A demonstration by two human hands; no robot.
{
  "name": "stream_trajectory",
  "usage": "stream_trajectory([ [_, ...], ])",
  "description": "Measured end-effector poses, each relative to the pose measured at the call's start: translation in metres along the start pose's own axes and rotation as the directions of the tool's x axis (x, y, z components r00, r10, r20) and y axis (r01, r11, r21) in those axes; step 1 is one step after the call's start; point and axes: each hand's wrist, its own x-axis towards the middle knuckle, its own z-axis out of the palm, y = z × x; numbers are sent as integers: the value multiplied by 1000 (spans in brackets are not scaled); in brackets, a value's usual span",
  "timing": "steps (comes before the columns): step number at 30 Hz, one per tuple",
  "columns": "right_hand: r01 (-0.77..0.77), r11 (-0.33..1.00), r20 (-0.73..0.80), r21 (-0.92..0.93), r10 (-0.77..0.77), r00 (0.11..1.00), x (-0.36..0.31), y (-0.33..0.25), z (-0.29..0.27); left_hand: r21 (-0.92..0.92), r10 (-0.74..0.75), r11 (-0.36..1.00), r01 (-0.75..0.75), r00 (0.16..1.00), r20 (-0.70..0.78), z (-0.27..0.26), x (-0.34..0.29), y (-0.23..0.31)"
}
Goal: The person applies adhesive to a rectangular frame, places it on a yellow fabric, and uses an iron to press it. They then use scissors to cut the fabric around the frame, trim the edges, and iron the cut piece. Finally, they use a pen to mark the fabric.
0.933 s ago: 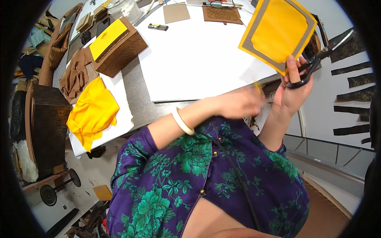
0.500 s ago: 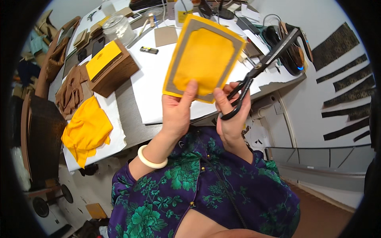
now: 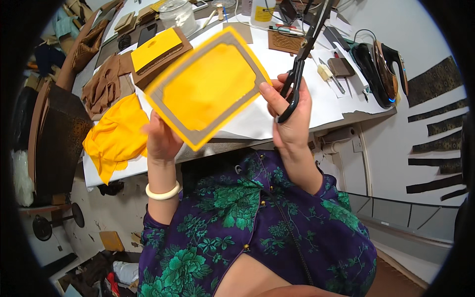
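A yellow rectangular panel [image 3: 210, 86] with a grey-brown notched frame is held tilted above the table. My right hand [image 3: 292, 111] pinches its right corner with the thumb. The same hand has black scissors [image 3: 298, 69] hooked in it, blades pointing up and away. My left hand [image 3: 163, 141] is at the panel's lower left edge. Its thumb is smeared by motion and its other fingers are hidden behind the panel, so its grip is unclear. Crumpled yellow cloth [image 3: 116, 138] lies to the left of that hand.
A brown block with a yellow top [image 3: 157, 49] stands left, beside brown leather pieces [image 3: 104, 86]. Farther back are a glass jar [image 3: 177, 15] and a white bottle [image 3: 262, 12]. A tooled brown leather piece [image 3: 284, 42], hand tools [image 3: 331, 76] and an iron-like device [image 3: 378, 74] are right.
The panel has turned and moved left, and more of its framed face lies level. My left hand has shifted left from its bottom edge. The scissors have swung more upright in my right hand.
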Motion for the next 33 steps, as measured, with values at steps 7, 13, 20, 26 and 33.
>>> stream_trajectory([
  [7, 33, 989, -31, 147, -29, 999, -22, 39, 44, 107, 140, 988, -112, 938, -316, 67, 8, -57],
  [13, 14, 999, 114, -39, -9, 993, -24, 42, 31, 208, 258, 961, -182, 858, -444, 67, 15, -47],
  [20, -272, 952, 412, -144, 307, 858, -56, 51, -28, 191, 284, 958, -215, 811, -511, 64, 29, -11],
  [26, -316, 941, 466, -123, 336, 818, -63, 54, -23, 173, 291, 957, -234, 807, -514, 65, 33, -11],
  [33, -316, 941, 441, -125, 338, 832, -66, 56, -22, 161, 282, 959, -232, 787, -549, 65, 34, -14],
])
